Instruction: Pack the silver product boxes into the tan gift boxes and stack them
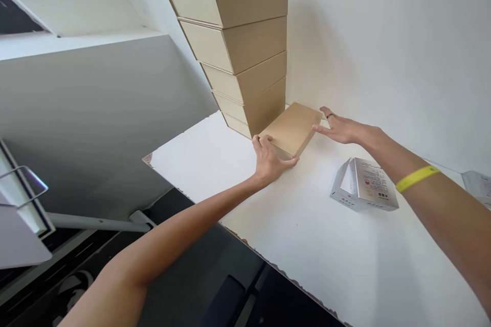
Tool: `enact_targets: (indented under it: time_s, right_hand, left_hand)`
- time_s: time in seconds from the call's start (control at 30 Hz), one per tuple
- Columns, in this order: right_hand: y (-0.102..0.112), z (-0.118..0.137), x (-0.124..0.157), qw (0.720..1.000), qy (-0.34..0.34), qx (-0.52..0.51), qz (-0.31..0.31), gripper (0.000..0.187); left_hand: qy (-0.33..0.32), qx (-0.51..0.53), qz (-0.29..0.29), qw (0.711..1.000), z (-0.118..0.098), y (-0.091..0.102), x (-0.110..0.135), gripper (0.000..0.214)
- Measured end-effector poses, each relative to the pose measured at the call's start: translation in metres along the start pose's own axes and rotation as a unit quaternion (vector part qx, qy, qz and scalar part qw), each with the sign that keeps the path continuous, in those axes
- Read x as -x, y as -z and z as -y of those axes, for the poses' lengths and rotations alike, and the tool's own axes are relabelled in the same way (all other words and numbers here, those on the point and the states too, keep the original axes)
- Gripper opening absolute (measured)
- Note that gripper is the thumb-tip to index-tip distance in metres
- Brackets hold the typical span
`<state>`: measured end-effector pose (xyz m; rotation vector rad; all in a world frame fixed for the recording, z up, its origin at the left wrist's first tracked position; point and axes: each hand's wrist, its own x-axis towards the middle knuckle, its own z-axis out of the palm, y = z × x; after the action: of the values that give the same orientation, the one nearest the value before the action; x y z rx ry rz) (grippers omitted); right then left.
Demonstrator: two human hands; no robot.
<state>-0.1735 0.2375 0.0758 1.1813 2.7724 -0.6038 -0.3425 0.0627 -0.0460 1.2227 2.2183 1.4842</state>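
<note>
A flat brown cardboard box [294, 126] lies on the white table [307, 235], right beside a tall stack of several like boxes [245, 51]. My left hand [269, 158] grips the box's near corner, with fingers over its top and thumb along the front edge. My right hand [339, 126], fingers stretched flat and a ring on one finger, presses against the box's right edge. A yellow band [417, 178] circles my right wrist.
A small white printed carton [364, 185] lies on the table under my right forearm. Another white item [477, 186] shows at the right edge. The table's front edge runs diagonally, with dark machinery [215, 286] and a grey bar [95, 222] below. White walls stand behind.
</note>
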Motion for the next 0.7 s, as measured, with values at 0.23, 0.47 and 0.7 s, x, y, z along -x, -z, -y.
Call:
enact_targets:
  time_s: [0.23,0.47,0.7]
  right_hand:
    - [0.02,-0.042,0.153,0.997,0.014,0.024,-0.075,0.075]
    - [-0.076,-0.114,0.307,0.974,-0.073,-0.074,-0.201,0.05]
    - [-0.148,-0.131,0.396,0.96,-0.106,-0.111,-0.234,0.033]
  left_hand:
    - [-0.005,-0.004,-0.007,1.0,0.001,0.0,0.0,0.089]
    - [-0.161,-0.048,0.047,0.985,-0.04,0.022,0.077,0.086]
    - [-0.219,-0.084,0.222,0.946,-0.076,-0.001,0.135,0.072]
